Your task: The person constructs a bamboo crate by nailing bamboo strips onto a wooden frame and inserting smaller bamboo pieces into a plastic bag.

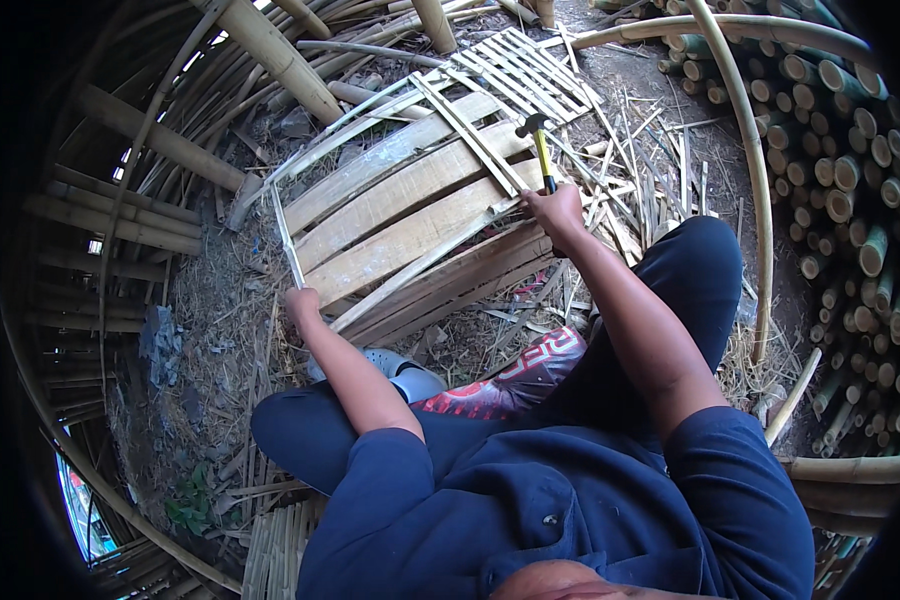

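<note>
My right hand (557, 213) is closed around the yellow and black handle of a hammer (543, 158), its dark head pointing up and away from me. That hand also rests against the near right part of a thin bamboo-strip frame (432, 258). At the frame's near left corner, my left hand (302, 302) is closed on the end of a bamboo strip (284, 232). Beneath the frame stands a wooden crate (400, 195) with wide planks on top and gaps between them. A panel of parallel bamboo slats (523, 75) joins or overlaps the frame's far right end; which, I cannot tell.
Cut bamboo poles (850, 180) are stacked at the right, behind a bent pole (755, 170). Split strips and shavings (620, 205) litter the ground right of the crate. A red printed sack (530, 378) lies between my legs. Thick bamboo posts (280, 60) stand far left.
</note>
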